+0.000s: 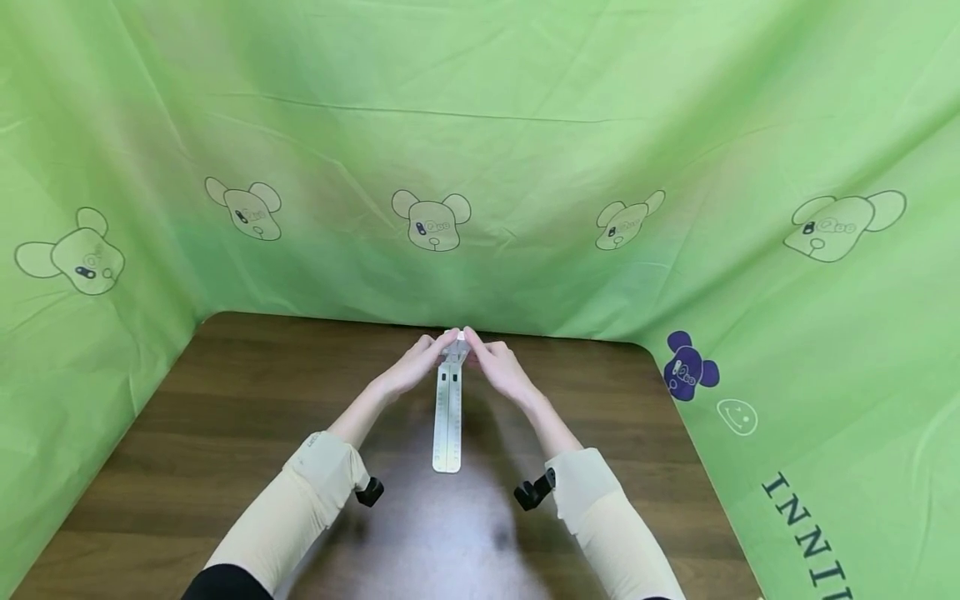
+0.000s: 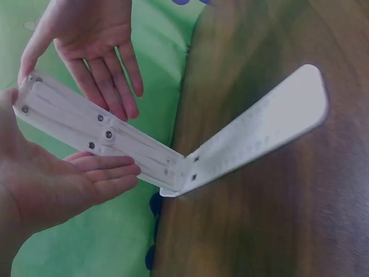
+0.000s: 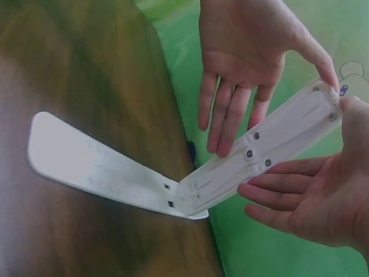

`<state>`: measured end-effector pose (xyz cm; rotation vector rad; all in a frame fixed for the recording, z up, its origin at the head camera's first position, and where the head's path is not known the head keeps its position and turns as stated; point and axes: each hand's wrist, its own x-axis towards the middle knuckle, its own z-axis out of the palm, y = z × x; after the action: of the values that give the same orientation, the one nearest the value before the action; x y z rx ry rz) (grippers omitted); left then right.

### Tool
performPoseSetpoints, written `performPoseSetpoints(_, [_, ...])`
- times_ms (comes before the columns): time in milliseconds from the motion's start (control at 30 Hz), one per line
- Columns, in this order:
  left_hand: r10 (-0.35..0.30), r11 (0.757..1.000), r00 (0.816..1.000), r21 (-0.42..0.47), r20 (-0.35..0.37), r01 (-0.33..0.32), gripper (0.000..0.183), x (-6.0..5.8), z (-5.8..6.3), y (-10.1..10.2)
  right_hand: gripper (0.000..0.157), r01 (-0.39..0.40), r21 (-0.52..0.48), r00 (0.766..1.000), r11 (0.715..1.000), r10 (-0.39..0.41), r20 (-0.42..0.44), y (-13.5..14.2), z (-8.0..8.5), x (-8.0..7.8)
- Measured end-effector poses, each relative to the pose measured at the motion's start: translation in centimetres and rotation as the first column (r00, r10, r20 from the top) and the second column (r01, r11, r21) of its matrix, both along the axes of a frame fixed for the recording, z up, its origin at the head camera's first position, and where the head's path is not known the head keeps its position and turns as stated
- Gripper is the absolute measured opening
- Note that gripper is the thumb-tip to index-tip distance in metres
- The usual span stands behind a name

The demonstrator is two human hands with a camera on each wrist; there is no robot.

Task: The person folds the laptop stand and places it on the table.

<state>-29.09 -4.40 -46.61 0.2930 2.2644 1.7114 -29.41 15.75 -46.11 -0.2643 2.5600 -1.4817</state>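
Note:
A white hinged plastic piece with two long panels stands bent open on the table. One panel lies flat, with small marks along its edges and two square holes near the hinge. The other panel rises from the hinge, and its inner face shows ribs and several screws. My left hand is on the left of the raised panel, and my right hand is on its right. Both thumbs touch the top end of that panel. The other fingers of each hand reach out fairly straight beside it, palms facing inward.
The brown wood-grain table has its far edge just behind the hinged piece. A green cloth printed with bear heads hangs around the back and sides. Dark wrist mounts sit near both rolled sleeves.

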Motion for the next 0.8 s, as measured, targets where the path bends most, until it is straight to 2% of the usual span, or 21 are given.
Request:
performPoseSetpoints(133, [0.039,0.997,0.999,-0.061,0.018,-0.038,0.075,1.2,-0.6,-0.3,0.073,0.011,0.026,0.999,1.0,-0.01,-0.036,-0.1,-0.7,1.0])
performPoseSetpoints(267, [0.036,0.995,0.999,-0.093,-0.026,-0.038,0.069,2.0,-1.4,-0.2,0.066,0.041,0.039,0.996,0.998,-0.037,-0.087,-0.2,-1.8,1.8])
performPoseSetpoints(433, [0.016,0.991,0.998,-0.132,-0.068,-0.025,0.073,2.5,-2.4,-0.4,0.067,-0.005,0.0,0.987,1.0,0.005,-0.159,0.3,-3.7,2.0])
performPoseSetpoints(567, [0.006,0.991,0.997,-0.134,-0.078,-0.017,0.076,2.8,-3.0,-0.6,0.066,-0.074,-0.009,0.954,0.997,0.068,-0.293,1.8,-9.0,-0.6])
performPoseSetpoints(667, [0.01,0.987,0.994,-0.156,-0.108,-0.027,0.08,3.1,-3.2,-0.8,0.068,-0.12,-0.004,0.937,0.993,0.112,-0.33,2.7,-12.1,-1.9])
performPoseSetpoints(800, [0.008,0.976,0.984,-0.211,-0.176,-0.046,0.082,3.2,-3.6,-1.1,0.068,-0.112,0.024,0.936,0.993,0.114,-0.333,2.7,-13.3,-1.5])
